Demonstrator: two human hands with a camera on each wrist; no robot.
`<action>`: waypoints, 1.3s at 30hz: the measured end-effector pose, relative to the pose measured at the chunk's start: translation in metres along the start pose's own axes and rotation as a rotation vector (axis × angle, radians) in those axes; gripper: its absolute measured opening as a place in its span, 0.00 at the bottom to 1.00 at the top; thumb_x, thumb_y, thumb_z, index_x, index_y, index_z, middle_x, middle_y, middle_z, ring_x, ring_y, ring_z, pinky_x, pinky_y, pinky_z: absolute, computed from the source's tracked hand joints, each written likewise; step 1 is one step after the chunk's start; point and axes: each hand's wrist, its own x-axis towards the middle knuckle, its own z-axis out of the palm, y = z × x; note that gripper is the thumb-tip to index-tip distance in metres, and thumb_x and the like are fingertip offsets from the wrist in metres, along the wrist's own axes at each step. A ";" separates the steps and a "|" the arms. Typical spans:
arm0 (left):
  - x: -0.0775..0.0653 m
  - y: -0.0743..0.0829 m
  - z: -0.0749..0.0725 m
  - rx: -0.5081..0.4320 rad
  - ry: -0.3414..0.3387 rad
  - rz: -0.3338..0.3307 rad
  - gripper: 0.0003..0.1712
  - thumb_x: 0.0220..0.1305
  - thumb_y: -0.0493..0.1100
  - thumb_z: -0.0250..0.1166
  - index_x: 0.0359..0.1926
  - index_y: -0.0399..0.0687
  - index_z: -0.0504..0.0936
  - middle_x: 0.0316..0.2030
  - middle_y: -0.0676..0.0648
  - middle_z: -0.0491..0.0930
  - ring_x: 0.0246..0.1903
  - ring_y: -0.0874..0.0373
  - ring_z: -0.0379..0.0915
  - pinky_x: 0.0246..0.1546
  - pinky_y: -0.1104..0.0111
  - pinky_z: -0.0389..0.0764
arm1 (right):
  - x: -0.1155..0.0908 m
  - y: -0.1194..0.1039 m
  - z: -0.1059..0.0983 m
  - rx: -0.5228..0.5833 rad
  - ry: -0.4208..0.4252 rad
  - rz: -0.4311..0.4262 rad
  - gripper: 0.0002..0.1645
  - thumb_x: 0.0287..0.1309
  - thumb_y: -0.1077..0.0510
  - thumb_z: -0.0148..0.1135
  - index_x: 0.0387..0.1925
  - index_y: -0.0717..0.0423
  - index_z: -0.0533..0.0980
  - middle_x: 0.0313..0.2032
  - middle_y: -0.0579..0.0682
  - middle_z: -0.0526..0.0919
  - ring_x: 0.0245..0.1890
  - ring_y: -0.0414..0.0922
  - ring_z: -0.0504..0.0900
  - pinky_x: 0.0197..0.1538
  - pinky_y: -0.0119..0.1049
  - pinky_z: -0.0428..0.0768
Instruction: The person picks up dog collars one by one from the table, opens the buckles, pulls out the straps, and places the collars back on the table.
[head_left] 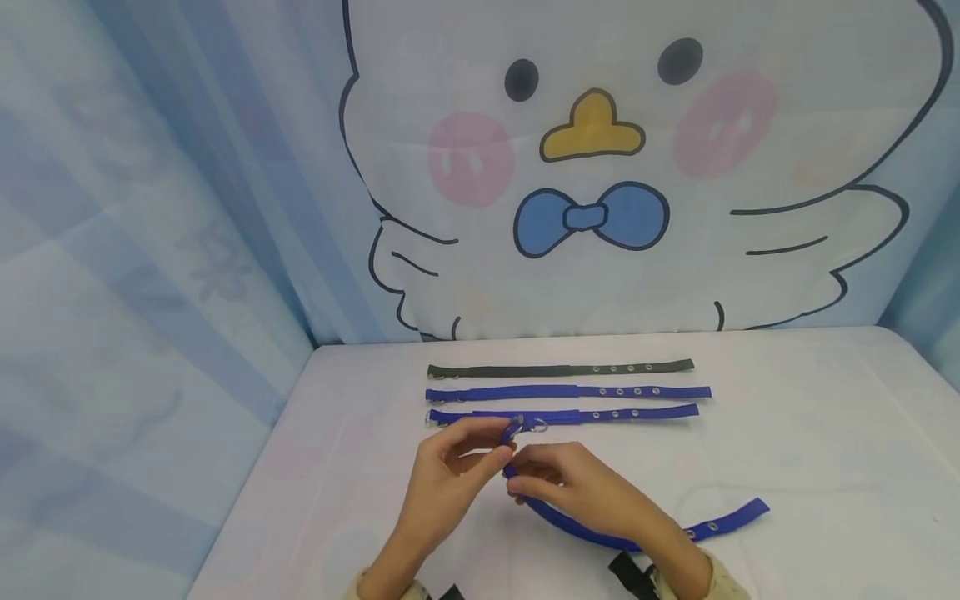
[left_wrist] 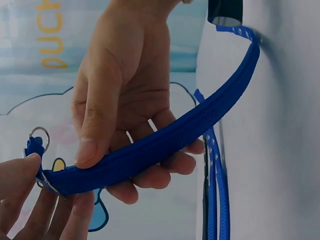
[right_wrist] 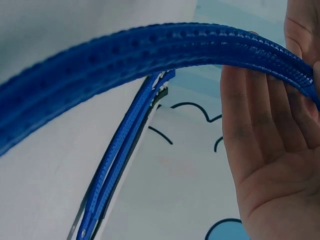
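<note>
A blue collar (head_left: 573, 528) with a padded band and metal eyelets is held above the table by both hands. My left hand (head_left: 452, 468) pinches its buckle end, where a metal ring (head_left: 539, 425) sticks out. Just to the right, my right hand (head_left: 581, 490) grips the band between thumb and fingers. The rest of the band curves down under the right wrist to its eyelet tail. In the left wrist view the right thumb lies on the collar (left_wrist: 150, 150), and the metal ring (left_wrist: 39, 139) stands up by the left fingers. The collar (right_wrist: 150, 50) arches across the right wrist view.
Behind the hands, two blue collars (head_left: 517, 392) and a dark green collar (head_left: 517, 371) lie in parallel rows on the white table (head_left: 337, 467). A curtain with a cartoon duck (head_left: 600, 292) hangs at the back; blue-and-white cloth (head_left: 150, 333) covers the left side.
</note>
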 end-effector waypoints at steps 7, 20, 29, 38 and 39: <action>0.000 0.000 0.002 0.115 0.067 0.100 0.12 0.60 0.42 0.72 0.46 0.52 0.86 0.44 0.53 0.86 0.46 0.59 0.83 0.51 0.68 0.83 | 0.001 0.000 0.000 -0.038 0.013 0.029 0.20 0.67 0.47 0.61 0.48 0.58 0.83 0.37 0.49 0.88 0.35 0.36 0.84 0.39 0.28 0.84; 0.004 -0.001 0.002 0.141 0.265 0.133 0.13 0.60 0.32 0.70 0.47 0.46 0.87 0.41 0.47 0.87 0.40 0.58 0.85 0.40 0.70 0.87 | 0.000 0.001 -0.004 -0.095 0.038 0.067 0.17 0.61 0.49 0.68 0.45 0.56 0.82 0.33 0.40 0.85 0.34 0.35 0.83 0.37 0.29 0.83; 0.008 -0.006 -0.011 0.136 0.374 0.109 0.14 0.58 0.30 0.71 0.46 0.42 0.87 0.38 0.45 0.87 0.37 0.58 0.86 0.37 0.70 0.87 | -0.011 0.010 -0.012 -0.108 -0.018 0.105 0.14 0.60 0.55 0.70 0.46 0.55 0.81 0.34 0.40 0.84 0.35 0.34 0.81 0.39 0.29 0.82; 0.011 -0.013 -0.024 0.065 0.428 0.075 0.14 0.59 0.28 0.69 0.47 0.39 0.86 0.41 0.40 0.86 0.37 0.56 0.87 0.38 0.68 0.87 | -0.024 0.022 -0.024 -0.122 -0.072 0.159 0.17 0.61 0.54 0.68 0.49 0.56 0.80 0.35 0.40 0.83 0.36 0.35 0.80 0.40 0.28 0.82; 0.011 -0.014 -0.026 0.064 0.434 0.067 0.14 0.59 0.28 0.69 0.47 0.39 0.86 0.42 0.40 0.86 0.37 0.56 0.87 0.38 0.68 0.87 | -0.026 0.023 -0.026 -0.122 -0.075 0.165 0.17 0.61 0.55 0.68 0.49 0.56 0.80 0.35 0.40 0.83 0.36 0.35 0.79 0.39 0.28 0.82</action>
